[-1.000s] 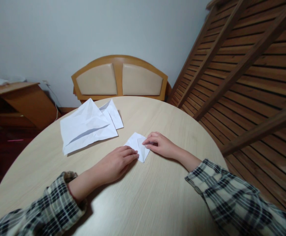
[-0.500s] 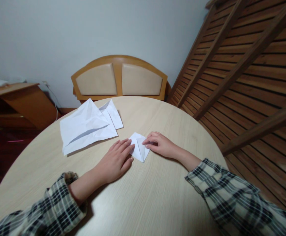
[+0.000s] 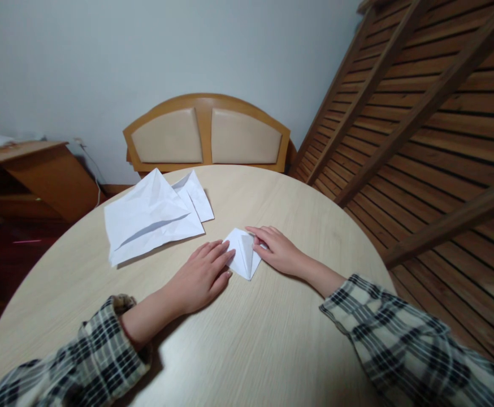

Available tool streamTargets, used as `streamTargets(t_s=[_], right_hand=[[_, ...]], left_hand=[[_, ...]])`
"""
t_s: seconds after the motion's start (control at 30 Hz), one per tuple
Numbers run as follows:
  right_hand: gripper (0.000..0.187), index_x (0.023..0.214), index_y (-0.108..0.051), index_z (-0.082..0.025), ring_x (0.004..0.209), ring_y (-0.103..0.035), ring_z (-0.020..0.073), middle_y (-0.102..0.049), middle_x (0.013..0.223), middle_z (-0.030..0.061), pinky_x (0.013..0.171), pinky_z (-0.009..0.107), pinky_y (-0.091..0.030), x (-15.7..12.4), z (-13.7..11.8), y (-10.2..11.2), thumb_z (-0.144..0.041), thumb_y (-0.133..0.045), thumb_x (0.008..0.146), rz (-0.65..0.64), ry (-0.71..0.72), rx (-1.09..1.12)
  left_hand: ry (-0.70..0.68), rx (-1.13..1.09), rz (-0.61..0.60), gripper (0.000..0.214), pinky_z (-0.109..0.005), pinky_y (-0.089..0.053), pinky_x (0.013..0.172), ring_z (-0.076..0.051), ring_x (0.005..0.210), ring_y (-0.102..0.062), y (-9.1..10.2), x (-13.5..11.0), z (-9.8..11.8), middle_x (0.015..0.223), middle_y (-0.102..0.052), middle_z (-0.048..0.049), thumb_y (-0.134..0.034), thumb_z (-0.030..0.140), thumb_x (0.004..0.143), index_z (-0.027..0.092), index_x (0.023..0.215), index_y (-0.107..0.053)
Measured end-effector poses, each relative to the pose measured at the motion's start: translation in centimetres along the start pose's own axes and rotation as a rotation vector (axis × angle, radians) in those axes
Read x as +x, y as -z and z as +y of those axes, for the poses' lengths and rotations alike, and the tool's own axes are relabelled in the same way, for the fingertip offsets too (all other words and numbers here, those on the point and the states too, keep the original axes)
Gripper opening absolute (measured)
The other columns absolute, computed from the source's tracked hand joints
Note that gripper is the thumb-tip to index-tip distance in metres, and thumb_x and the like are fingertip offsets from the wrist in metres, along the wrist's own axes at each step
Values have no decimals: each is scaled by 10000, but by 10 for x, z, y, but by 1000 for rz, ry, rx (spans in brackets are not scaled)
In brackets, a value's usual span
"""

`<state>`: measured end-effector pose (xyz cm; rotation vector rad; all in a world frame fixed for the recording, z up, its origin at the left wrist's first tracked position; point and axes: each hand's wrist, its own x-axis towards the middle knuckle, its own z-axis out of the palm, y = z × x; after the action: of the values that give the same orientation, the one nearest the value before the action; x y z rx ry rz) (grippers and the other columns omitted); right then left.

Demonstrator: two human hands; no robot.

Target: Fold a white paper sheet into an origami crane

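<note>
A small folded white paper point(image 3: 241, 257), roughly diamond-shaped, lies on the round table between my hands. My left hand point(image 3: 202, 274) rests flat with its fingers stretched out, the fingertips pressing on the paper's left side. At the right side, my right hand point(image 3: 280, 251) has its thumb and fingers at a raised flap of the paper; the index finger reaches over the top edge. The flap stands partly up along the middle crease. Part of the paper's right corner is hidden under the right hand.
Creased larger sheets of white paper point(image 3: 145, 217) lie at the back left of the pale wooden table point(image 3: 298, 350). Beyond the table's far edge is a padded wooden headboard point(image 3: 207, 135). A wooden slatted panel point(image 3: 425, 124) leans at the right, and a brown desk point(image 3: 52, 175) stands at the left.
My right fingers have lifted the flap on the paper's right side and shifted slightly; the index finger now extends over the top edge. My left hand stays almost still.
</note>
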<state>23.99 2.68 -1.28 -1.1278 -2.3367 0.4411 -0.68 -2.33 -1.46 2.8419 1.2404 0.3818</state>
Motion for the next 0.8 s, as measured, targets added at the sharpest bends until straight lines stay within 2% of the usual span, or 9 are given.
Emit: streamTargets(t_s=[0.1, 0.17, 0.27, 0.4, 0.53, 0.67, 0.8], right_hand=[[382, 1349, -540, -170, 1061, -541, 245, -640, 1118, 121, 978, 438, -401, -1, -2, -3, -219, -398, 998, -24, -23, -62], [315, 1246, -593, -184, 1063, -546, 237, -644, 1112, 109, 981, 428, -396, 0, -4, -2, -238, -396, 1005, -25, -18, -27], [192, 1027, -604, -192, 969, -570, 208, -655, 999, 74, 917, 384, -419, 1, -6, 2, -291, -442, 999, 29, -28, 68], [223, 870, -546, -188, 816, -553, 183, -617, 849, 46, 784, 335, -429, 2, -8, 6, -345, -448, 994, 59, -77, 143], [199, 823, -547, -191, 791, -544, 176, -605, 816, 33, 769, 323, -421, 2, -7, 5, -330, -511, 961, 60, -89, 128], [23, 891, -590, -187, 814, -559, 171, -631, 874, 37, 802, 324, -431, 2, -3, 3, -182, -568, 892, 58, -85, 112], [186, 955, -670, -183, 874, -569, 183, -639, 892, 47, 874, 352, -431, 1, 1, 2, -74, -577, 836, 26, -60, 50]], left_hand=[[1, 12, -12, 479, -530, -331, 1156, -316, 1381, -419, 0, 0, 1, 1472, -490, -168, -412, 359, 992, 118, 1394, -510], [3, 11, -12, 481, -533, -330, 1156, -318, 1382, -418, 1, 1, 1, 1472, -490, -171, -412, 361, 992, 117, 1395, -509], [-1, 1, -9, 476, -535, -326, 1158, -320, 1384, -416, 2, 1, 1, 1467, -494, -173, -419, 360, 992, 119, 1390, -516], [-3, -3, -14, 476, -545, -328, 1154, -326, 1382, -417, 2, 1, 1, 1464, -496, -179, -422, 353, 991, 113, 1392, -514], [0, -8, -5, 473, -546, -328, 1155, -322, 1382, -418, 1, 1, 0, 1463, -501, -171, -431, 355, 989, 123, 1395, -509], [4, -5, -13, 476, -549, -322, 1157, -324, 1386, -412, 1, 0, 0, 1473, -489, -171, -425, 361, 991, 123, 1395, -509], [7, -6, -16, 479, -543, -324, 1157, -319, 1387, -412, 2, 0, 0, 1469, -494, -167, -418, 366, 992, 126, 1397, -505]])
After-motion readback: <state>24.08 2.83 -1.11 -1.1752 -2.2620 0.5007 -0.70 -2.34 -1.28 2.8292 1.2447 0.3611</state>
